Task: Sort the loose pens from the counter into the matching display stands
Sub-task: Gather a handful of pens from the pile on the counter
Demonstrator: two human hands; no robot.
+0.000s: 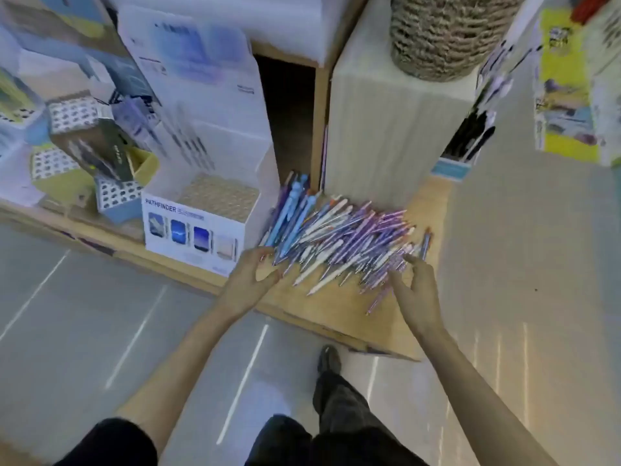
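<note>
- Dark trousers (339, 418) at 6 o'clock.
- Left hand (247, 282) cupped, gripping nothing, at the pen pile's (339, 240) 8 o'clock edge.
- Right hand (418, 290) spread, fingertips on pens at 4 o'clock.
- Pile sits on the table (336, 312); Pathfinder stand (198, 230) at its 9 o'clock.

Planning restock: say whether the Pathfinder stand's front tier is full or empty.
Empty. The front hole grid of the Pathfinder stand holds no pens; the loose pens lie piled on the counter.

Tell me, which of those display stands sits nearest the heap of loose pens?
The white PATHFINDER stand with the tan honeycomb top: it sits right beside the pen heap, while the blue and yellow stands are farther left.
</note>
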